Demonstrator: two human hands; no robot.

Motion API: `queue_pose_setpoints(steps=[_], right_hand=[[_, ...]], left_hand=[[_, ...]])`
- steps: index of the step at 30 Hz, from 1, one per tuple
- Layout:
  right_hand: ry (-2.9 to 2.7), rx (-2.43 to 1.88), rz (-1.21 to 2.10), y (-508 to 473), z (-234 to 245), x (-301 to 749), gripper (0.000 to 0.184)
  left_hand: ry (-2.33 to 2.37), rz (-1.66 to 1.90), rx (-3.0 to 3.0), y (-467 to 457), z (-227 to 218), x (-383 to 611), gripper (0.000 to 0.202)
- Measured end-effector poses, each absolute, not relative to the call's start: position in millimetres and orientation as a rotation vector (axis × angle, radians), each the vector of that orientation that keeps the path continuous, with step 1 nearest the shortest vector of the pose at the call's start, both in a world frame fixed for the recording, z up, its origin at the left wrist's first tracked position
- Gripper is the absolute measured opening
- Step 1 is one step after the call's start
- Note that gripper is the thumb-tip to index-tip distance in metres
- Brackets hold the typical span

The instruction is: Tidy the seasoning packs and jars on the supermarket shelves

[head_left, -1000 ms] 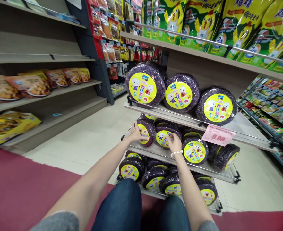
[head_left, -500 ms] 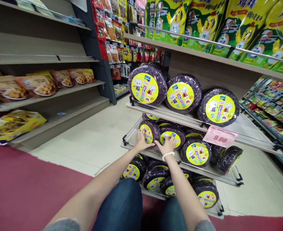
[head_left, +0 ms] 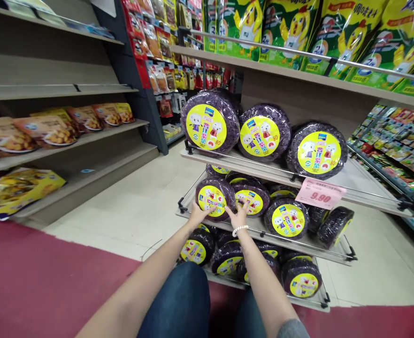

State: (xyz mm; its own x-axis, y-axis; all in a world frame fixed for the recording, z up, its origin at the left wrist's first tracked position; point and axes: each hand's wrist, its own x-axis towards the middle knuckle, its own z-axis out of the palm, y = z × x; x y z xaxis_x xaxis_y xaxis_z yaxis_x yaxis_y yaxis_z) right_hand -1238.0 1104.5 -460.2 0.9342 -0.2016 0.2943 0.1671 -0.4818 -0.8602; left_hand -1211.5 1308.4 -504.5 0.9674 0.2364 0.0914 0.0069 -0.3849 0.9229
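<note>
A round, plastic-wrapped pack of dried seaweed (head_left: 210, 199) with a yellow label stands on the middle shelf, its face turned towards me and slightly tilted. My left hand (head_left: 198, 214) grips its lower left edge, the thumb lying across the bottom of the label. On its right edge is my right hand (head_left: 238, 215), wearing a white beaded bracelet (head_left: 240, 230); its fingers overlap a neighbouring seaweed pack (head_left: 254, 202). Another seaweed pack (head_left: 286, 218) stands further right, and one more (head_left: 335, 227) leans sideways near the shelf's end.
Larger-looking seaweed packs (head_left: 264, 133) line the shelf above, behind a thin rail with a pink price tag (head_left: 320, 193). More packs (head_left: 193, 251) fill the bottom shelf. Green and yellow seasoning bags (head_left: 293, 33) stand on top. Snack bags (head_left: 48, 129) sit on the left shelving.
The seaweed pack between my hands has turned to face me more and shifted slightly left. My left hand has moved down and left to its lower edge; my right hand stays at its right side.
</note>
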Motion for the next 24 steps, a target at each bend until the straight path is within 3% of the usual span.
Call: queue_pose_setpoints(steps=[3, 5, 9, 14, 24], right_hand=[[-0.051, -1.964, -0.285, 1078, -469, -1243, 0.042], [-0.035, -1.949, -0.263, 1058, -470, -1250, 0.058], [0.024, -1.934, -0.532, 1022, -458, -1270, 0.094], [-0.057, -2.071, -0.690, 1007, -446, -1281, 0.086], [0.004, -2.196, -0.751, 1013, -462, -1267, 0.081]], left_hand=[[0.139, 0.239, 1.852, 1314, -494, -1215, 0.101], [-0.016, 0.333, 1.849, 1314, -473, -1221, 0.098], [-0.612, 0.405, 2.212, 1295, -417, -1230, 0.069], [-0.971, 0.345, 2.374, 1242, -389, -1216, 0.066], [-0.638, 0.432, 2.160, 1237, -423, -1212, 0.059]])
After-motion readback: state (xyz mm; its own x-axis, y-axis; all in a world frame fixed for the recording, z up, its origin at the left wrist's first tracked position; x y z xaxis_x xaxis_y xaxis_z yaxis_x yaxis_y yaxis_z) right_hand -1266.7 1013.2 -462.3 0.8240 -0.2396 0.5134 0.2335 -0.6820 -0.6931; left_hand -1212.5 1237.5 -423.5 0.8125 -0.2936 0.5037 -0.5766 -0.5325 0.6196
